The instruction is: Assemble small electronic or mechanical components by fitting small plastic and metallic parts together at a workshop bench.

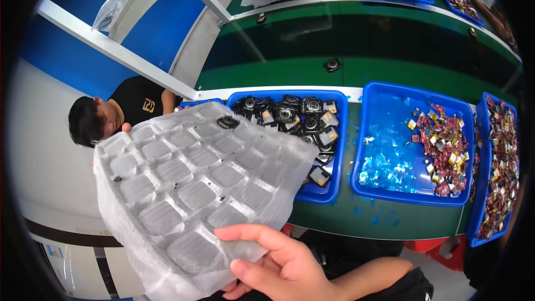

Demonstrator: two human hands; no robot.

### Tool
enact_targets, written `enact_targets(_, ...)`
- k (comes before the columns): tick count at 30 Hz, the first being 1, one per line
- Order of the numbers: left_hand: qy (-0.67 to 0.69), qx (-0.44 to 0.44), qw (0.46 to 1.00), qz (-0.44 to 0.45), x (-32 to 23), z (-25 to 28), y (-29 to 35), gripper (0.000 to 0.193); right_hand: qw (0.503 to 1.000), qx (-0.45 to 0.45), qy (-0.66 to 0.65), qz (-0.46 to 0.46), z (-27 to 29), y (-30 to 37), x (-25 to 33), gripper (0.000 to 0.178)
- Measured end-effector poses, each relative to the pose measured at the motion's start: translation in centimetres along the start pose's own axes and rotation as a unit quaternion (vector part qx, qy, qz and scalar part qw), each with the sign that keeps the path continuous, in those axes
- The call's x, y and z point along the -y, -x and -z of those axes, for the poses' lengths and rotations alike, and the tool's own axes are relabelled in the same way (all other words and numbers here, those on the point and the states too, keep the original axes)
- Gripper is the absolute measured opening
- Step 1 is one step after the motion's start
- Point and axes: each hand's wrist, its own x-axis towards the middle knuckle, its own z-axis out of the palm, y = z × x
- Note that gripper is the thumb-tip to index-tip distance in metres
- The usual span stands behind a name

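Tilted in front of me is a translucent white moulded tray [184, 170] with rows of rounded pockets and a thin film-like skirt. My right hand [278, 262] grips its near edge between thumb and fingers. At the far left edge a fingertip of my left hand [126, 127] curls over the rim; the tray hides the rest. One black watch case [227, 122] lies at the tray's far edge, and small dark specks dot the pockets. Just beyond, a blue bin [342, 150] holds many black square watch cases, partly covered by the tray.
To the right, a blue bin [412, 199] contains pink and yellow small parts and blue film scraps. Another full bin [480, 217] stands beside it. A green conveyor [267, 67] carries a watch case [332, 65]. A person [131, 100] is at left; others work across.
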Motion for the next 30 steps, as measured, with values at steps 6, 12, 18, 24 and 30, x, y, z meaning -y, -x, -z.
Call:
enact_targets(6,-0.006,0.048,0.999,0.025,-0.3,-2.6,-2.1,0.078,0.995,0.007,0.035,-0.091,1.8,0.2,0.1,0.047)
enact_targets(12,-0.013,0.043,0.999,0.024,-10.9,5.2,-9.6,0.078,0.699,0.042,0.705,0.111,3.5,-1.9,6.9,0.032)
enact_targets(18,0.042,0.171,0.983,0.040,-3.5,-0.2,-5.8,0.077,0.295,-0.170,0.938,0.067,20.0,-16.5,21.0,0.065)
enact_targets(24,0.019,0.162,0.986,-0.032,-4.7,-1.1,-0.7,0.055,0.284,-0.124,0.951,0.024,23.5,-18.1,21.6,0.050)
enact_targets(30,0.122,0.029,0.988,-0.087,4.9,30.1,18.5,0.049,0.258,-0.105,0.956,0.090,22.6,-18.5,21.6,0.031)
